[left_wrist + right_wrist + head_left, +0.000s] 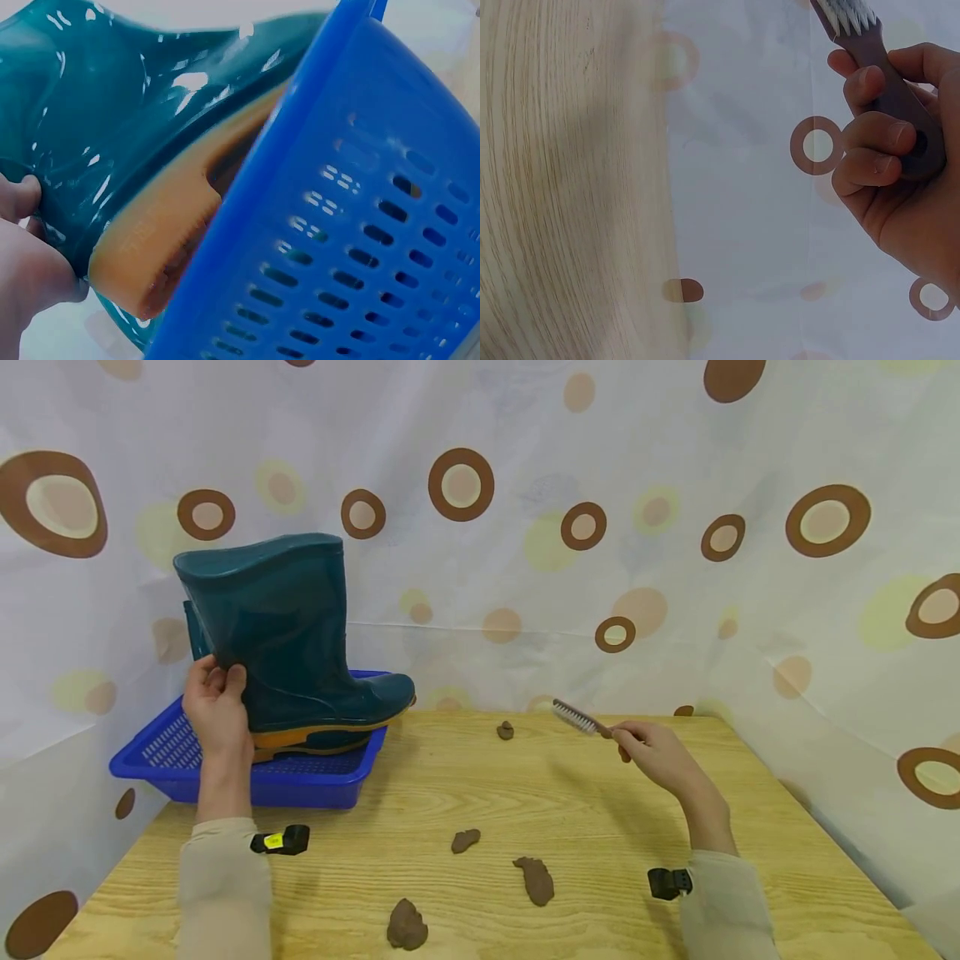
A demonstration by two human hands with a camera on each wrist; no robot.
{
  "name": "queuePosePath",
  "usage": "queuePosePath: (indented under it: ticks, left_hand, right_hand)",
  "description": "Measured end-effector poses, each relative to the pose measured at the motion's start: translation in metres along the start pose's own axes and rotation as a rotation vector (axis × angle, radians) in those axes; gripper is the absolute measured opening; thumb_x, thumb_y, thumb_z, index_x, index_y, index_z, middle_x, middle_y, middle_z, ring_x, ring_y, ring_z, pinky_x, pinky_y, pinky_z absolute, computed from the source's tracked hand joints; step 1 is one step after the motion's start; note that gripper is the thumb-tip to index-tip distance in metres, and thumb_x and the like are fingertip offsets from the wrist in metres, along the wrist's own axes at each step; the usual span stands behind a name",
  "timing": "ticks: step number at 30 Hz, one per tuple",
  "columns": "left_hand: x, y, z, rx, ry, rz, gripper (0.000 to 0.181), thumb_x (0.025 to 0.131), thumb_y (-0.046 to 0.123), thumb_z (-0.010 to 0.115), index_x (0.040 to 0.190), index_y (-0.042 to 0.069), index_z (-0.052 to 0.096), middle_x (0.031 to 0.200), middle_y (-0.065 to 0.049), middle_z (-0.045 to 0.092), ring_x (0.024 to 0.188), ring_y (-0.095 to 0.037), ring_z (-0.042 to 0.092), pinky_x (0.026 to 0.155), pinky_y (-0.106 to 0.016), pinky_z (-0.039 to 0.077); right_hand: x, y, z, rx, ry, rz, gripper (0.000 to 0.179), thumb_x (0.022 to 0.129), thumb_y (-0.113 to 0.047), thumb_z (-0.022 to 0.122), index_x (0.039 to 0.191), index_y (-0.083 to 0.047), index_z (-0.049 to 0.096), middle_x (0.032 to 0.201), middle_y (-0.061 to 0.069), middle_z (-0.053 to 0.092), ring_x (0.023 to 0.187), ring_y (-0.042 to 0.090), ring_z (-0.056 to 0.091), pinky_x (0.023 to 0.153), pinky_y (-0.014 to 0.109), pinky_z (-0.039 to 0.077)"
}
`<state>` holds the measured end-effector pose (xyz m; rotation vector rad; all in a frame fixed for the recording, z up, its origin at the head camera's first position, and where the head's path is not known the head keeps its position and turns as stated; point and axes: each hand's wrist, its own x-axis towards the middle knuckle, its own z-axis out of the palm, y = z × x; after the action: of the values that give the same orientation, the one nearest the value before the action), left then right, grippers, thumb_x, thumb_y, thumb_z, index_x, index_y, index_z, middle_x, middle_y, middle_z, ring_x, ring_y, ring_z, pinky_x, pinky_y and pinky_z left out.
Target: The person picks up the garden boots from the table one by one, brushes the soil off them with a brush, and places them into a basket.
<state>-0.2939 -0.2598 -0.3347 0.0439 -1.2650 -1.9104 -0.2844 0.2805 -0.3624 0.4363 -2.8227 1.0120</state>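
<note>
A dark teal rubber boot with an orange sole stands upright over the blue basket at the left. My left hand pinches the back of the boot above its heel, thumb on the near side. In the left wrist view the orange heel shows just behind the basket's wall. A second teal boot is mostly hidden behind the first, inside the basket. Off to the right, my right hand grips the brown handle of a scrub brush with pale bristles, held above the table.
Several brown clay-like lumps lie on the wooden table: one near the front, a flat piece, a small piece and one at the back. A patterned sheet hangs behind and on both sides.
</note>
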Motion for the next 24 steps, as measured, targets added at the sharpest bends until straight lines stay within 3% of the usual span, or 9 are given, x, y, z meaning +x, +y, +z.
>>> queuePosePath:
  ticks: [4, 9, 16, 24]
  left_hand:
    - [0.005, -0.005, -0.009, -0.038, 0.076, -0.038, 0.014, 0.097, 0.001, 0.059, 0.097, 0.015, 0.064, 0.079, 0.002, 0.05, 0.087, -0.012, 0.047, 0.082, -0.02, 0.042]
    - [0.009, -0.005, -0.018, -0.064, 0.114, -0.068, 0.013, 0.097, 0.002, 0.058, 0.096, 0.014, 0.064, 0.072, 0.003, 0.043, 0.085, -0.012, 0.044, 0.08, -0.021, 0.04]
    - [0.008, 0.001, -0.019, 0.023, 0.148, -0.132, 0.015, 0.1, 0.005, 0.053, 0.106, 0.016, 0.062, 0.079, 0.002, 0.048, 0.087, -0.012, 0.044, 0.082, -0.022, 0.035]
    - [0.006, 0.001, -0.022, 0.113, 0.167, -0.096, 0.019, 0.101, 0.003, 0.049, 0.105, 0.017, 0.06, 0.078, 0.001, 0.043, 0.082, -0.012, 0.043, 0.078, -0.023, 0.032]
  right_hand:
    - [-0.001, 0.0, 0.0, 0.007, -0.001, 0.007, 0.042, 0.107, -0.036, 0.041, 0.08, -0.007, 0.055, 0.071, 0.008, 0.046, 0.05, 0.012, 0.028, 0.057, 0.033, 0.033]
    - [-0.002, 0.0, 0.0, 0.009, -0.002, 0.008, 0.042, 0.107, -0.035, 0.041, 0.079, -0.007, 0.054, 0.071, 0.008, 0.046, 0.05, 0.012, 0.027, 0.057, 0.033, 0.033]
    - [-0.003, 0.004, 0.001, 0.006, -0.01, 0.016, 0.041, 0.107, -0.033, 0.041, 0.078, -0.008, 0.055, 0.067, 0.005, 0.045, 0.049, 0.011, 0.025, 0.054, 0.032, 0.033]
    - [-0.001, 0.005, 0.003, -0.005, -0.024, 0.014, 0.041, 0.107, -0.032, 0.04, 0.08, -0.008, 0.056, 0.067, 0.004, 0.045, 0.052, 0.011, 0.026, 0.056, 0.032, 0.032]
